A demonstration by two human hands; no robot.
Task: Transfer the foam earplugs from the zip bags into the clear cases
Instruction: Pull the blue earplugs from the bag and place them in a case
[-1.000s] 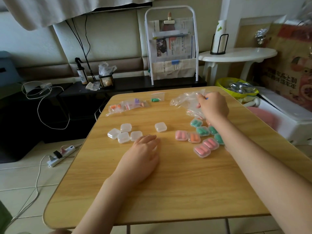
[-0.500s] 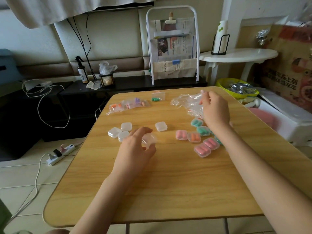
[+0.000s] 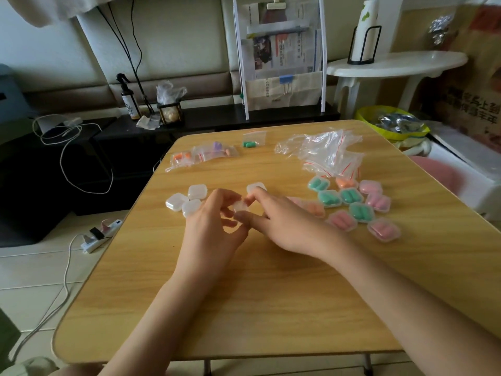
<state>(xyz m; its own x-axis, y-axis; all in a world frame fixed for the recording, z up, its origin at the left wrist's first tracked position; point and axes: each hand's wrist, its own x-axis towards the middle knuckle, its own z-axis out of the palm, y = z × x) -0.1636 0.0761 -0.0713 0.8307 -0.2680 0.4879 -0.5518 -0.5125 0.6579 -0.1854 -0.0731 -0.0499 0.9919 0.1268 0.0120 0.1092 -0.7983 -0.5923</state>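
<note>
Wooden table by tiled floor, power strip, magazine rack

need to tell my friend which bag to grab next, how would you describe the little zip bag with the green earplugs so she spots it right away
Start at the wooden table and look to its far edge, just in front of the white magazine rack. The small zip bag lies flat there by itself, between the overlapping bags with orange and purple plugs on the left and the crumpled heap of empty bags on the right. It alone holds green earplugs.
</note>
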